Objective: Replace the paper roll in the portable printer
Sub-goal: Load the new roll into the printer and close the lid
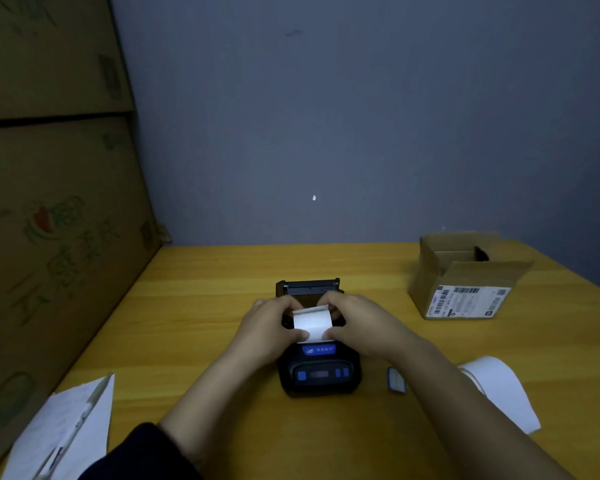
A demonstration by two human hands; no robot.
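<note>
A black portable printer [321, 372] with blue buttons lies in the middle of the yellow wooden table [205, 306]. Its lid [309, 287] stands open at the far end. A white paper roll [312, 322] rests in the open bay, its loose end pulled toward me. My left hand [272, 325] grips the roll's left side and my right hand [359, 323] grips its right side, thumbs pressing on the paper's near edge. The bay under the roll is hidden.
Another white paper roll with an unwound tail [499, 386] lies at the right. A small blue-edged piece [396, 380] sits beside the printer. An open cardboard box [465, 275] stands far right. Papers and a pen [73, 427] lie near left. Large cartons [49, 202] wall the left side.
</note>
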